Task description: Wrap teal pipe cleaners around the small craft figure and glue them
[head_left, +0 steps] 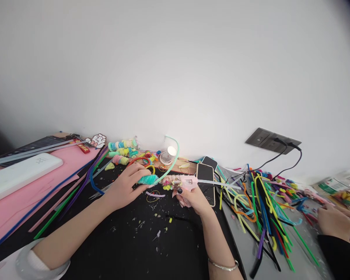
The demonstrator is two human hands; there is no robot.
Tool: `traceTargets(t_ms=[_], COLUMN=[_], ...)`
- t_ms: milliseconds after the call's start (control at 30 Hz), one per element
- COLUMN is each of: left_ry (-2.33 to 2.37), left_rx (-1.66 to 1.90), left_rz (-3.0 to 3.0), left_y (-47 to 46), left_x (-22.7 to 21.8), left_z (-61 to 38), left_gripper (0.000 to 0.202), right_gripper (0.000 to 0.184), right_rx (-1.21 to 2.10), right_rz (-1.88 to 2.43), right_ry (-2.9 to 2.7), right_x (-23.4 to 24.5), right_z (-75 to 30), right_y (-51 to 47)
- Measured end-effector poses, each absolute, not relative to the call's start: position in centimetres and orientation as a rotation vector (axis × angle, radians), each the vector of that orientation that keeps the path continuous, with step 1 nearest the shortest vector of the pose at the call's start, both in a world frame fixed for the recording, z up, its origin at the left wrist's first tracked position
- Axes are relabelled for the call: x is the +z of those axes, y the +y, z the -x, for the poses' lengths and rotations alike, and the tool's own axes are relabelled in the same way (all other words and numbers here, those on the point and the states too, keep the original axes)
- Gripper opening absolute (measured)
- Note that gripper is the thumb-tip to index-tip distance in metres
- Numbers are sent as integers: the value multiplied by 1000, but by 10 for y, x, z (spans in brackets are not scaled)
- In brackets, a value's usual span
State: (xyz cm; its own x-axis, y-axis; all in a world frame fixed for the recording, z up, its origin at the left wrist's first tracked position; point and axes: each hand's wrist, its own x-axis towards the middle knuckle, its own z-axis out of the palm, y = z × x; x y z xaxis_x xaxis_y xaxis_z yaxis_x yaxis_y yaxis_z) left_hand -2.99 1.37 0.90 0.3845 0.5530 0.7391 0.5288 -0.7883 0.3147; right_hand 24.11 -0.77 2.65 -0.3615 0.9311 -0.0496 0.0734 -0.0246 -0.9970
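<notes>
My left hand (127, 184) is closed around a teal coil of wound pipe cleaner (148, 179). A pale green pipe cleaner strand (173, 162) curves up from the coil's right end toward the wall. In my right hand (191, 198) is a pink hot glue gun (188, 181), its front crusted with beige and coloured bits and pointing left at the coil. A translucent glue stick (218, 183) sticks out of its back. The nozzle tip meets or nearly touches the coil; I cannot tell which. Below lies a short lilac pipe cleaner piece (155, 194).
Behind my hands stand a paper cup (168, 155), red-handled scissors (139, 161) and several wound coils (122, 145). A phone (205, 182) lies right of the gun. Loose pipe cleaners (265, 210) cover the grey mat. Another person's hand (335, 222) is at far right.
</notes>
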Motion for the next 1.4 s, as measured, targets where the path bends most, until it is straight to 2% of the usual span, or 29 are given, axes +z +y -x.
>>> traceTargets(t_ms=[600, 1400], left_ry=[1002, 1009], left_rx=[1407, 1374], left_rz=[-2626, -2585], left_y=[13, 11], left_x=[7, 8], left_z=[30, 30], left_gripper=[19, 19], right_gripper=[45, 34], right_rx=[1444, 1351], right_rz=[1098, 1187], right_ry=[-1489, -1514], right_x=[26, 25], right_z=[-239, -242], right_y=[-8, -4])
